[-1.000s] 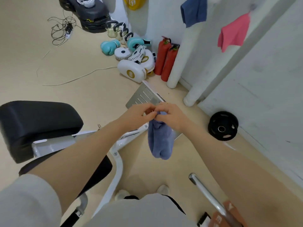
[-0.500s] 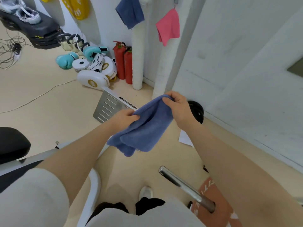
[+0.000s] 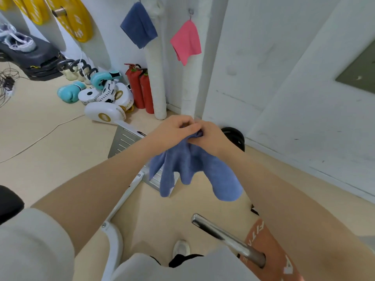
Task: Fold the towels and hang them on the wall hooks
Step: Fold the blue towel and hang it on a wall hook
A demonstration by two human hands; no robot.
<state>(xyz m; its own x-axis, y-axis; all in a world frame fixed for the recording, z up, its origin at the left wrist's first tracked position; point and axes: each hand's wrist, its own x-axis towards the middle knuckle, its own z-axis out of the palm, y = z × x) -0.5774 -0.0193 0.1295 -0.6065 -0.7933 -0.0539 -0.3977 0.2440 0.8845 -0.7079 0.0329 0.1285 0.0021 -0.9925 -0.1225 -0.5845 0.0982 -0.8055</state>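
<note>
A blue towel (image 3: 194,169) hangs in loose folds below my two hands, which meet at its top edge in front of me. My left hand (image 3: 172,130) and my right hand (image 3: 209,136) both pinch the bunched top of the cloth. On the wall ahead a dark blue towel (image 3: 139,25) hangs at the upper left. A pink towel (image 3: 186,41) hangs from a metal hook (image 3: 190,12) to its right.
Two red fire extinguishers (image 3: 140,88) and white wrapped pipes (image 3: 156,78) stand at the wall. Boxing gloves and pads (image 3: 103,94) lie on the floor at left. A black weight plate (image 3: 233,136) leans behind my hands. A steel bar (image 3: 227,238) juts out below; a white bench frame (image 3: 125,191) runs at lower left.
My hands have come together at the towel's top; it was stretched between them half a second ago and hangs down in folds. My view has turned up toward the wall.
</note>
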